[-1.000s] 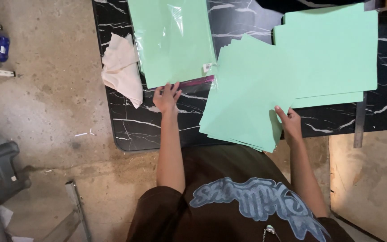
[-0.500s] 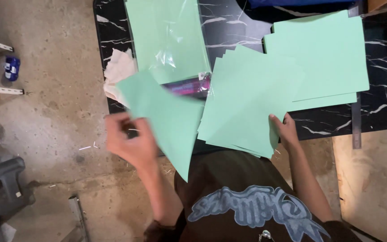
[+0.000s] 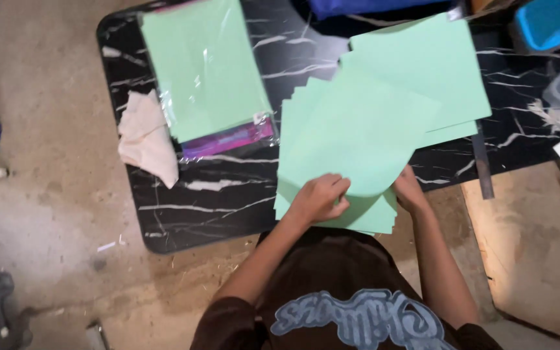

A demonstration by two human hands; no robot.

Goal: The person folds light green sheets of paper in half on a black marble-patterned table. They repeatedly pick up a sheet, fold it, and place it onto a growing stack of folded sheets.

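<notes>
Dim even light, soft blur, glare on plastic wrap [image 3: 205, 78].

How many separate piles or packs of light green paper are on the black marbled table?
3: a plastic-wrapped pack of green sheets at left, a fanned loose pile under both hands, and a flat stack behind it. Overlaps may hide more.

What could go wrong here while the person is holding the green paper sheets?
1. The loose pile of mint-green paper sheets overhangs the near edge of the black marbled table, so sheets might slide off.
2. The left hand and right hand bend the top sheet; it could crease.
</notes>
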